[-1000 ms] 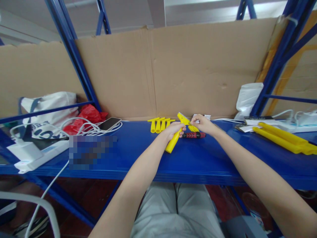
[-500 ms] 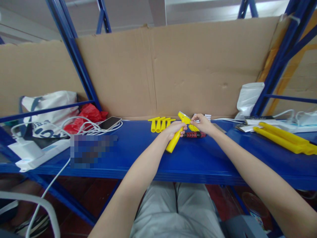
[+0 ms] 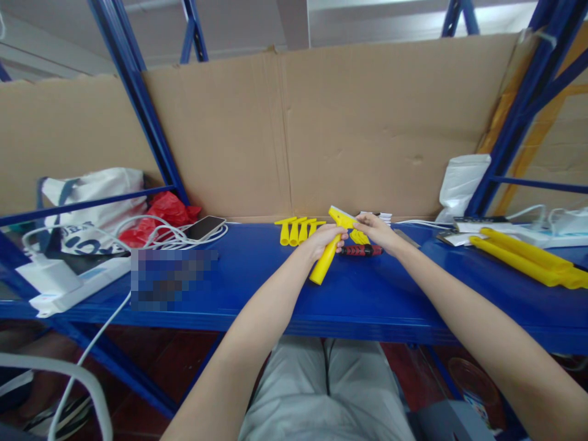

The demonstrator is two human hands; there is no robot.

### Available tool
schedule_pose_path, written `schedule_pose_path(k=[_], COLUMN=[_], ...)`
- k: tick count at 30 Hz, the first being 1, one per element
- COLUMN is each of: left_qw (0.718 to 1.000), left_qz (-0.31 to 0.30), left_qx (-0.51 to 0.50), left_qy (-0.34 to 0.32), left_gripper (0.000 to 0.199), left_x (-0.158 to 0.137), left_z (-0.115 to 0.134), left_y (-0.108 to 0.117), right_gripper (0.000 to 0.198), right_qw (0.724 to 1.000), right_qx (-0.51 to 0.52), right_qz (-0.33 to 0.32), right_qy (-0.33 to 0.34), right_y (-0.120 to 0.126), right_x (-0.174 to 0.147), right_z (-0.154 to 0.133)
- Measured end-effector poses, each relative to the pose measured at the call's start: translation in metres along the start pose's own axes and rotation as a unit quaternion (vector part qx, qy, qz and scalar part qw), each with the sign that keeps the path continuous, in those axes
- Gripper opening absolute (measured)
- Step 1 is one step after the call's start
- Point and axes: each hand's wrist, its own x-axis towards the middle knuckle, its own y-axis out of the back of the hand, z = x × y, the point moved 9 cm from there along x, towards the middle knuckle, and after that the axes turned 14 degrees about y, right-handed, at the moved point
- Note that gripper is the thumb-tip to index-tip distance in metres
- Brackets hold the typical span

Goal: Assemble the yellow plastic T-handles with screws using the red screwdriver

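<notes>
Holding yellow scraper (image 3: 324, 264), hands (image 3: 324, 239) left of white pouch (image 3: 463, 182), contents hidden

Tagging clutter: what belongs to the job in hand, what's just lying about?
Likely job:
yellow scraper, in left hand, right hand at its head
four yellow tools
red-black tool

Likely lying about:
phone
cloth bag
red plastic bag
white charger

Below the front edge of the blue table (image 3: 257, 275), the person wore pale grey, creased trousers (image 3: 294, 392); above it, left hand (image 3: 325, 241), right hand (image 3: 376, 231) and forearms (image 3: 271, 300) were bare.
</notes>
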Motion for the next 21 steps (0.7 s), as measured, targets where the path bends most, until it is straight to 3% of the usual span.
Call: schedule_pose_path(k=[12, 21], left_qw=[0.999, 0.999], left_qz=[-0.03, -0.03], left_qx=[-0.027, -0.027], left_qy=[-0.002, -0.001], left_gripper=[0.008, 0.009], left_x=[0.0036, 0.0064], left_z=[-0.0038, -0.0038], left_y=[-0.0011, -0.0003], right_gripper=[0.014, 0.014], right_qw=[1.0, 0.998], right_qx=[0.006, -0.001], right_qz=[-0.012, -0.001], right_qy=[0.021, -0.065], right_y=[-0.0007, -0.0038], right_x=[0.0003, -0.008], right_z=[0.0033, 0.0006])
